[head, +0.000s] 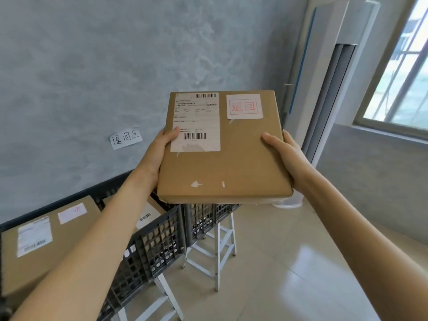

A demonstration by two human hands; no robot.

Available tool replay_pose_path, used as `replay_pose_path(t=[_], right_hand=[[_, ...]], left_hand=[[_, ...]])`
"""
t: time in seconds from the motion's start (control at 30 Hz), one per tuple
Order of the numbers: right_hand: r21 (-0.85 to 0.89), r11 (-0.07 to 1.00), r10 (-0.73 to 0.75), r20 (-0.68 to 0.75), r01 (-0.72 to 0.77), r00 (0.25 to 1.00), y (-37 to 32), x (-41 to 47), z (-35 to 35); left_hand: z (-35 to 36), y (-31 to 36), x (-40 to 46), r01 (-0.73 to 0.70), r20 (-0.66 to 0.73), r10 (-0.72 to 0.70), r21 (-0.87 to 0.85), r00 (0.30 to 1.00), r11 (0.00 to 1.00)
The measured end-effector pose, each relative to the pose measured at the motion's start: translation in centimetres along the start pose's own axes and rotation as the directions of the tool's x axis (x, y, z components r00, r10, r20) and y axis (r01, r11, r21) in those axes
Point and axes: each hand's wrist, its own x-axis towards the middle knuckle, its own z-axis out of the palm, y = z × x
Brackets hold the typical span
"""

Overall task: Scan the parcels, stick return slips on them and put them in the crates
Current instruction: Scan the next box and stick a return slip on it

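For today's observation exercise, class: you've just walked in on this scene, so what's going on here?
A person holds a flat cardboard parcel up in both hands, the left hand and the right hand gripping opposite edges. It already carries a shipping label and a red-stamped return slip. Below, dark crates on white stools hold other labelled parcels.

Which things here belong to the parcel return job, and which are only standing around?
Job: held parcel, its return slip, left hand, right hand, dark crates, parcel in crate.
Not job: air conditioner, window, white stool.
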Motion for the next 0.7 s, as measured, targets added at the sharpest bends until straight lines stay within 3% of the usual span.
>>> replay_pose_path(t=[0.43, 0.7], right_hand=[[-0.046, 0.990, 0.142, 0.181, -0.135, 0.973, 10.5, 26.6, 3.1], [-0.119, 0.957, 0.291, 0.352, -0.265, 0.890, 17.9, 37.6, 7.2]], left_hand=[[-3.2, -8.3, 22.3, 0.052, -0.211, -0.054, -0.015, 0.976, 0.999], [-7.6, -14.0, 29.5, 0.151, -0.438, -0.164, -0.063, 0.884, 0.986]])
